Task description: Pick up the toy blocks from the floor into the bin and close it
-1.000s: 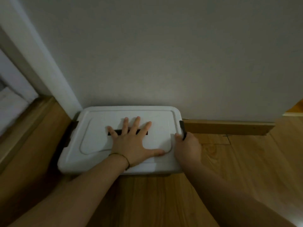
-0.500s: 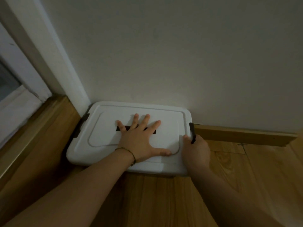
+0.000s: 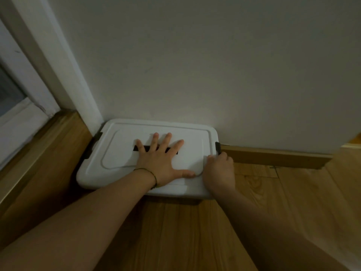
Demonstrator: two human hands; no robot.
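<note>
Pressing white lid [image 3: 121,145], left hand [image 3: 162,159] with fingers spread straight, right hand [image 3: 219,170] gripping its end beside black latch [image 3: 217,148]

Nothing legible found. The white bin lid [image 3: 121,145], the black latch [image 3: 217,147] at its right end, the wall [image 3: 214,65] and the wooden floor [image 3: 293,192] carry no text, label, brand, number or sign that can be read.
</note>
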